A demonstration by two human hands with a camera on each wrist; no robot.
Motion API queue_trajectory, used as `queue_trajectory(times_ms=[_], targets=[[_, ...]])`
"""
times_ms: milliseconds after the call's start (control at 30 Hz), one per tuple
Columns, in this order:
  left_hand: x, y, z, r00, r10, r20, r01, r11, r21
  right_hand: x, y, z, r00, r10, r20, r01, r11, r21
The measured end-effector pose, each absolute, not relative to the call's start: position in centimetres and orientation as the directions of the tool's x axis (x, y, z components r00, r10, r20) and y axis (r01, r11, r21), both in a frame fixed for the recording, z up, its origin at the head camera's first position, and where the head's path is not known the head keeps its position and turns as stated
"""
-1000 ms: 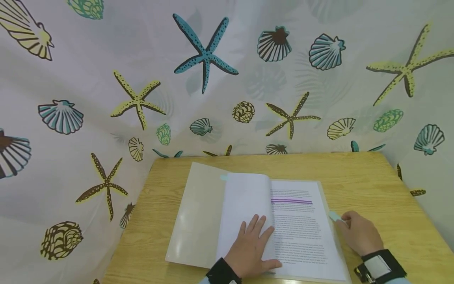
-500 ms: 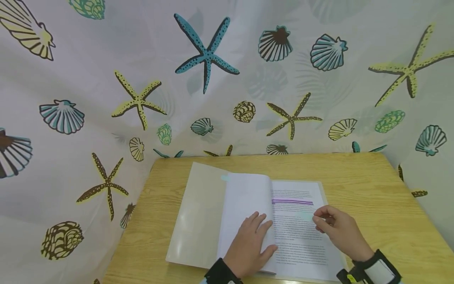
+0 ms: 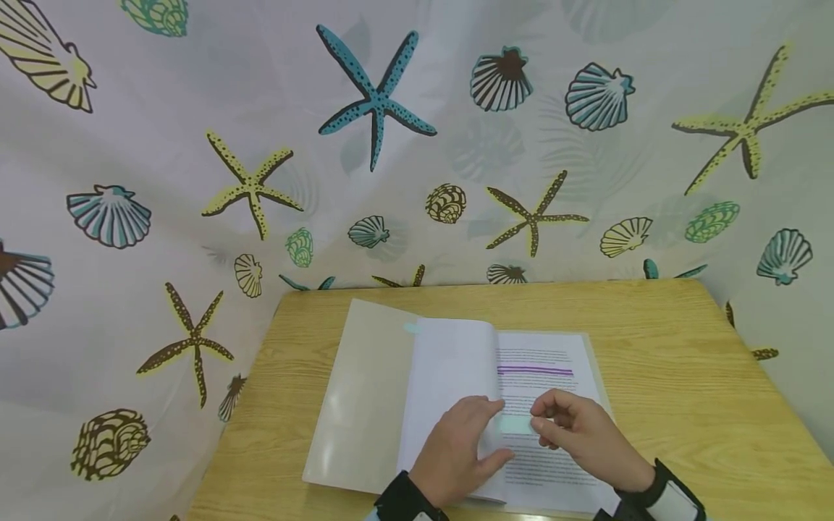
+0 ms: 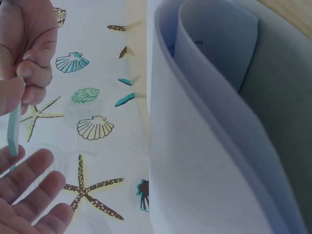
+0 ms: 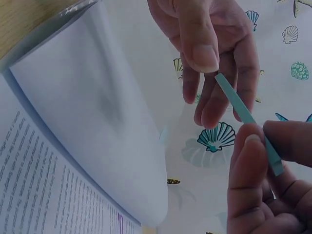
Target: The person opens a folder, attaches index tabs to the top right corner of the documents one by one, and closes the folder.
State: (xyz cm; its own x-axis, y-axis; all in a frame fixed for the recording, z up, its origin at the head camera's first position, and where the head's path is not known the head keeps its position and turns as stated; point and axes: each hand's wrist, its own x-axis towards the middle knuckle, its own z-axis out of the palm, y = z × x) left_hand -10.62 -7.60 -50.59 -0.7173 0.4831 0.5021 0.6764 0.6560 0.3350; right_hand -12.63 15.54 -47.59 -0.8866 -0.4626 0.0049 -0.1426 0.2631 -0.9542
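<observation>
A pale teal pad of sticky notes point(image 3: 515, 425) spans the gap between the two hands, seen edge-on in the right wrist view. My right hand point(image 3: 583, 434) pinches one end of the pad between thumb and fingers, the other fingers curled. My left hand point(image 3: 459, 449) is held with relaxed fingers beside the pad's other end, its thumb tip point(image 5: 204, 58) right by that end. Below both hands lies an open booklet point(image 3: 550, 470); a blank turned page point(image 3: 449, 362) is on its left, and printed text with purple highlighted lines is on its right.
The booklet's stiff cover point(image 3: 365, 391) lies spread to the left, with a small teal tab point(image 3: 412, 328) at the page's upper edge. A wooden table point(image 3: 684, 340) supports it. Behind and beside hangs a white curtain point(image 3: 404, 239) printed with shells and starfish.
My right hand has carried the teal pad from beyond the booklet's right edge leftward over the printed page. My left hand has changed from spread on the page to raised fingers near the pad.
</observation>
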Motion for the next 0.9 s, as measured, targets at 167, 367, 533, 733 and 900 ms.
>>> queue_trajectory(times_ms=[167, 367, 533, 733, 900], targets=[[-10.7, -7.6, -50.4, -0.652, 0.495, 0.574, 0.73, 0.614, 0.299, -12.6, 14.6, -47.6, -0.851, -0.524, 0.041, -0.168, 0.196, -0.966], [-10.8, -7.8, -50.0, -0.646, 0.458, 0.611, 0.724, 0.621, 0.3, -12.7, 14.2, -47.4, -0.846, -0.533, 0.013, -0.147, 0.21, -0.967], [-11.0, -8.2, -49.8, -0.678, 0.407, 0.613, 0.683, 0.656, 0.32, -12.9, 14.4, -47.1, -0.857, -0.514, -0.044, -0.09, 0.232, -0.968], [-11.3, -8.5, -49.8, -0.652, 0.404, 0.642, 0.695, 0.656, 0.294, -13.2, 14.4, -46.9, -0.863, -0.504, -0.025, -0.115, 0.244, -0.963], [-11.4, -8.5, -49.7, -0.62, 0.408, 0.67, 0.715, 0.645, 0.269, -13.2, 14.1, -46.8, -0.875, -0.484, -0.004, -0.139, 0.26, -0.956]])
